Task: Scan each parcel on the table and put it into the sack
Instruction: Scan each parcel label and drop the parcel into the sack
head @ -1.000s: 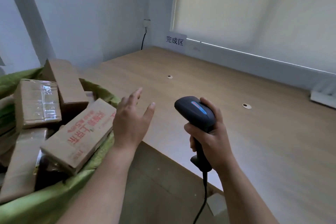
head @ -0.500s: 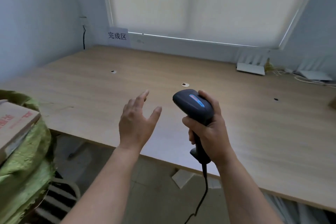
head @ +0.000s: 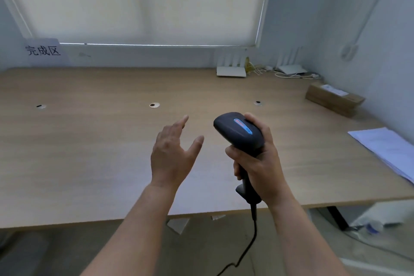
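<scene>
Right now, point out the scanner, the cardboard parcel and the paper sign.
scanner (head: 237, 132), head view, top of its head
cardboard parcel (head: 333, 98), head view, top face
paper sign (head: 42, 51), head view, on the printed characters

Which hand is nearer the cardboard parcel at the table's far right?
Right. The right hand, gripping the scanner, sits closer to the parcel; the open left hand hovers farther left, empty.

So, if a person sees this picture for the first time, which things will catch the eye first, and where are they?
First comes the black scanner, gripped by the right hand in the middle of the view, its blue light lit. Beside it the left hand hovers open above the wide wooden table. Then the eye goes to the cardboard parcel at the far right corner, and to the paper sign on the back wall at left.
</scene>
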The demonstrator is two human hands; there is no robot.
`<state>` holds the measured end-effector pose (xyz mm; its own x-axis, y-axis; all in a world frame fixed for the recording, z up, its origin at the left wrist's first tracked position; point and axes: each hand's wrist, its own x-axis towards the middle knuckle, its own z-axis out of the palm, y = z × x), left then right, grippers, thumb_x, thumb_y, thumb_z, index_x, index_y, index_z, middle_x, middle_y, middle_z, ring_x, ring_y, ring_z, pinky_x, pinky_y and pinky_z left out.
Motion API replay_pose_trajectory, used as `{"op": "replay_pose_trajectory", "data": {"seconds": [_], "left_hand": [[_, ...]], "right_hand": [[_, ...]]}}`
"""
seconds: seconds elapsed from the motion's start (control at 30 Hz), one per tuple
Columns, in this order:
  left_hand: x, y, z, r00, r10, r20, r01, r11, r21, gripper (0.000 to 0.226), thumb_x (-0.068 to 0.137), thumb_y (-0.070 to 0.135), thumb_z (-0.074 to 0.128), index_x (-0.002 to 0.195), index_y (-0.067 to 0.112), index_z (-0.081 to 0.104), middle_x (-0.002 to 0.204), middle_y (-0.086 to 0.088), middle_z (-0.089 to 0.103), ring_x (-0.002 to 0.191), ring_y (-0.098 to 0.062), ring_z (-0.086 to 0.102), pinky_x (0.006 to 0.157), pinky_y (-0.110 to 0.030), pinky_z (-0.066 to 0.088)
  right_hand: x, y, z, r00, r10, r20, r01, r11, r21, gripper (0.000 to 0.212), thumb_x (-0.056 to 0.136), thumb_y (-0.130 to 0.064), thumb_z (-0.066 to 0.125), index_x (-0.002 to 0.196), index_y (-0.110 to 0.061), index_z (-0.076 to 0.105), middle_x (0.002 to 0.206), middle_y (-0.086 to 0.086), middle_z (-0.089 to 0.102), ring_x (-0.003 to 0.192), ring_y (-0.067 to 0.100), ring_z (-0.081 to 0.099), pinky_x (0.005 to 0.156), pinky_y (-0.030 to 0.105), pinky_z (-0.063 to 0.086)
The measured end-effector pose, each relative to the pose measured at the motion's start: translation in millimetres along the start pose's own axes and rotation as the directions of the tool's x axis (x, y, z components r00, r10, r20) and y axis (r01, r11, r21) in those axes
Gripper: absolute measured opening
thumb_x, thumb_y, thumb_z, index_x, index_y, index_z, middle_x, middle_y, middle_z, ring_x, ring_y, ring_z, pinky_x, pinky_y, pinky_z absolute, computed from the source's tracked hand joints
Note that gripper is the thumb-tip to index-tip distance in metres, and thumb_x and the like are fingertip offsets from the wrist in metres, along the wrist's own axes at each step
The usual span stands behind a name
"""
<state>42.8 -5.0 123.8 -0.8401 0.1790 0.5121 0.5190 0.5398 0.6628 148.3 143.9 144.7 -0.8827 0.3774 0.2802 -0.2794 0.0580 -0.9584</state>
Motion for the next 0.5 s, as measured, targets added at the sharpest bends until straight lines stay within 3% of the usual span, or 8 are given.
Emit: {"op": "replay_pose_trajectory", "data": {"seconds": [0.2,0.4,0.5], "left_hand": [[19.0,35.5,69.3,0.993,0.098,0.069,-0.093,0.993,-0.074,0.07,0.076,0.06,0.047,0.135,0.023,0.051,0.116,-0.002,0.061,0.106,-0.022,0.057,0.084,-0.037,0.049],[43.9,76.9,145.5,0.97,0.183,0.162,-0.162,0.977,-0.136,0.066,0.078,0.054,0.056,0.135,0.02,0.052,0.116,-0.003,0.062,0.106,-0.023,0.058,0.081,-0.037,0.05],[61.7,99.1,183.9,0.953,0.225,0.201,-0.192,0.967,-0.168,0.064,0.08,0.053,0.06,0.135,0.02,0.052,0.115,-0.004,0.061,0.104,-0.022,0.058,0.078,-0.036,0.05]], "right_hand": [[13.3,4.5,-62.7,0.988,-0.024,-0.149,0.016,0.998,-0.053,0.064,0.073,-0.01,0.07,0.126,-0.04,0.049,0.098,0.009,0.061,0.045,0.023,0.048,0.044,0.028,0.043],[38.3,6.7,-131.1,0.959,-0.04,-0.282,0.002,0.991,-0.133,0.066,0.073,-0.015,0.072,0.129,-0.04,0.047,0.101,0.009,0.06,0.047,0.022,0.049,0.045,0.029,0.043],[58.9,3.9,-164.3,0.938,-0.049,-0.343,-0.003,0.989,-0.149,0.066,0.072,-0.016,0.072,0.129,-0.04,0.048,0.092,0.004,0.062,0.047,0.023,0.049,0.045,0.03,0.044]]}}
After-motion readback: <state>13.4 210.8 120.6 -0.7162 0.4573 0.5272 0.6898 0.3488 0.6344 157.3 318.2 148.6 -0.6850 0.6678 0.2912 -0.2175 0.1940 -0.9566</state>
